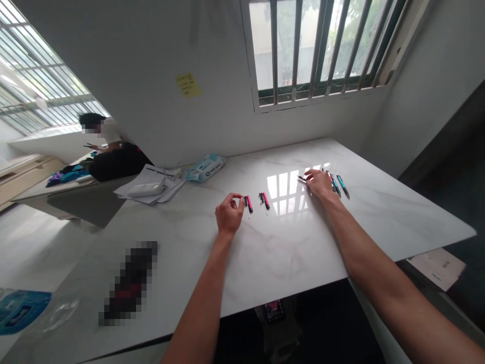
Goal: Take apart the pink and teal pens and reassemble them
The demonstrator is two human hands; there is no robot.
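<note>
My left hand (pixel 230 213) rests on the white marbled table with thumb and forefinger curled together. Right beside its fingertips lies a group of pen parts (pixel 249 203), with a red barrel, black pieces and a thin white refill. What those fingers pinch, if anything, is too small to make out. A second group of pen parts (pixel 265 200), also red and black, lies a little to the right. Farther right, my right hand (pixel 320 183) is closed on a dark pen (pixel 301 178) whose end sticks out to the left. Several pens, one of them blue (pixel 342 185), lie just beyond that hand.
A wipes packet (pixel 206 168) and papers (pixel 142 188) with a white case lie at the back left. A pixelated dark object (pixel 129 283) and a plastic bottle (pixel 34 311) are at the near left. A phone (pixel 274 310) shows below the table edge. Another person (pixel 109 132) sits far left.
</note>
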